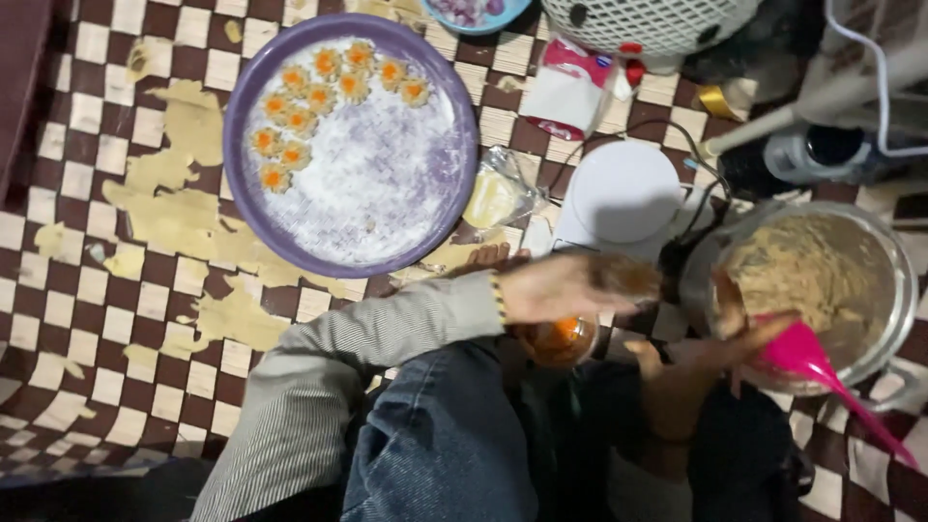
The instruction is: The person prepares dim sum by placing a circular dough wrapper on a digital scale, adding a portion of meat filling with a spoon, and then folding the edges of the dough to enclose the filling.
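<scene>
nearest the camera are the person's jeans-clad knees (445, 435) and a grey striped sleeve (387, 333). just beyond the knees sits a small bowl of orange topping (559, 340), partly hidden under the left hand (570, 285). that hand is motion-blurred and reaches right toward the filling; it seems to pinch a bit of wrapper or paste between its fingers, but i cannot tell for sure. the right hand (730, 338) is closed around a pink spatula (807, 362), whose blade sits at the near rim of the glass bowl (894, 319).

the minced filling (802, 266) in that bowl, right of the knees, looks pale tan, wet and lumpy. it should handle as soft, sticky and heavy for its bulk, so it is better scooped with the spatula's blade than picked up by hand.

further left lies a floured purple round tray (253, 208) holding about 11 small dumplings (290, 126) with orange centres, fragile and best lifted by their sides. a white digital scale (623, 198) stands beyond the hands on the checked floor mat (87, 290).
</scene>
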